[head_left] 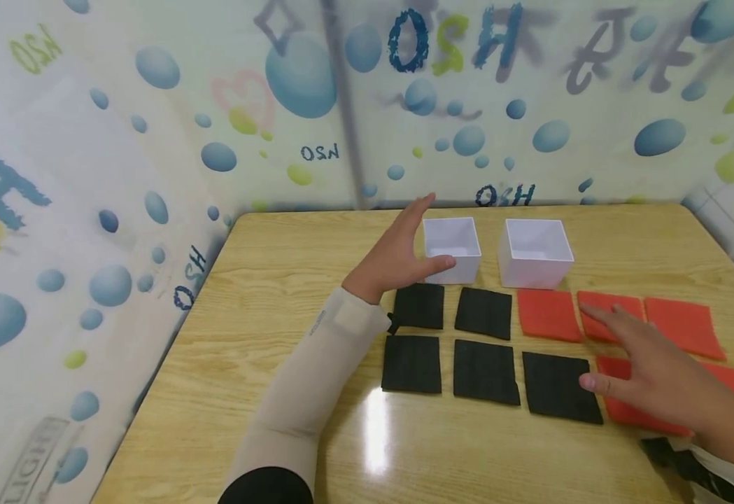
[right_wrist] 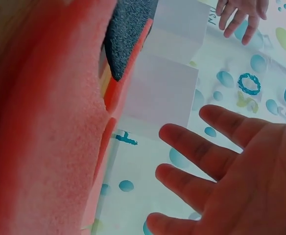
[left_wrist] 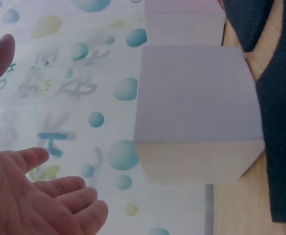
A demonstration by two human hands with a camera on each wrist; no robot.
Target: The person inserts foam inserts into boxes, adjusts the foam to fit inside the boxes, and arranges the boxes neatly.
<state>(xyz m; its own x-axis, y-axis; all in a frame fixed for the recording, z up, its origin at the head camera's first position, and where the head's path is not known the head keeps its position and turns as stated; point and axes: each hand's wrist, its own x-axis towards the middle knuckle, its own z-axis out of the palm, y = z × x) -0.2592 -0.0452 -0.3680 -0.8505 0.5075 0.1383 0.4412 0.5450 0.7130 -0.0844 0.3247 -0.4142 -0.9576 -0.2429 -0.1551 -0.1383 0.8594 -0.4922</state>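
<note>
My left hand [head_left: 392, 255] hovers by the left white box [head_left: 457, 269], its fingers spread and holding nothing. In the left wrist view the palm of this left hand [left_wrist: 40, 196] faces the side of a white box [left_wrist: 197, 93], apart from it. My right hand [head_left: 662, 381] is above the red squares [head_left: 549, 315], thumb and fingers apart, with its thumb near the edge of a black square [head_left: 558, 385]. In the right wrist view the right hand [right_wrist: 250, 171] has straight, spread fingers above a red square [right_wrist: 50, 147].
A second white box [head_left: 537, 269] stands right of the first, both with open tops. Several black squares [head_left: 417, 364] lie in two rows on the wooden table [head_left: 228, 336]. More red squares lie at the right, partly hidden by my arm. A patterned wall [head_left: 278, 182] borders the table's far edge.
</note>
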